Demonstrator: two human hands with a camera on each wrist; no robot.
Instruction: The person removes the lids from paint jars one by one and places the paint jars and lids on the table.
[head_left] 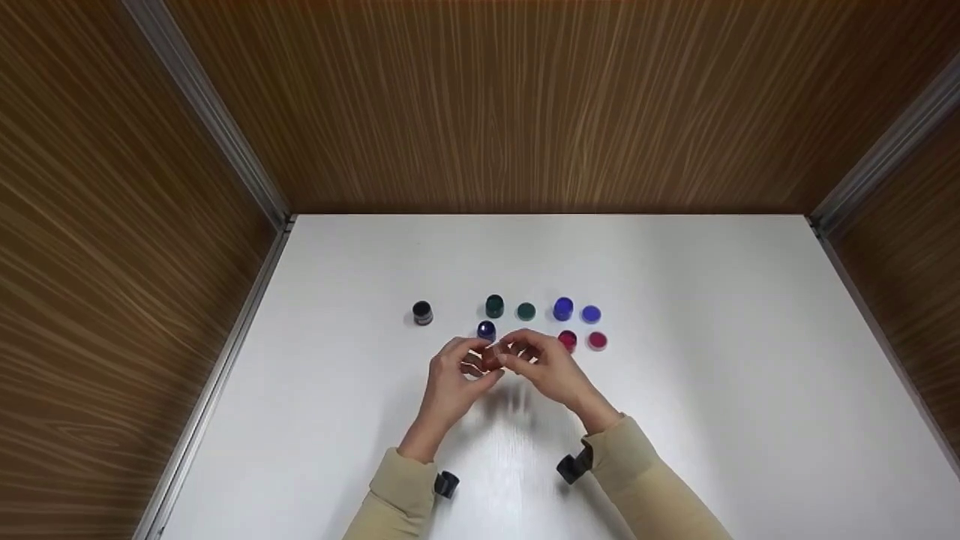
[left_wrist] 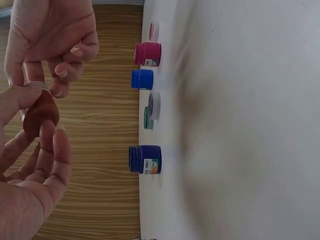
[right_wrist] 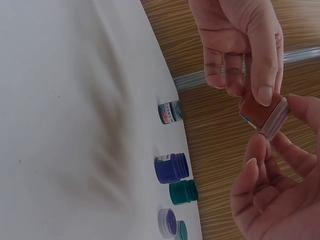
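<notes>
Above the white table, my left hand [head_left: 452,382] grips a small brown paint jar [right_wrist: 257,112] by its body. My right hand [head_left: 553,369] pinches the ridged clear lid [right_wrist: 275,119] between thumb and fingers. The lid sits at the jar's mouth; whether it is tight or loose I cannot tell. In the head view the fingers partly cover the jar. Just beyond the left fingertips stands an open dark blue paint jar [head_left: 486,330]. Its lid [left_wrist: 155,106] shows in the left wrist view. Close to the right fingers is an open red-pink jar [head_left: 568,341], with its lid [head_left: 598,340] beside it.
Farther back stand an open green jar [head_left: 494,305] with its lid [head_left: 526,311] and an open blue jar [head_left: 563,308] with its lid [head_left: 591,314]. A black jar [head_left: 422,313] stands apart at the left. Wood-grain panels [head_left: 480,105] wall the table [head_left: 712,360] at back and sides.
</notes>
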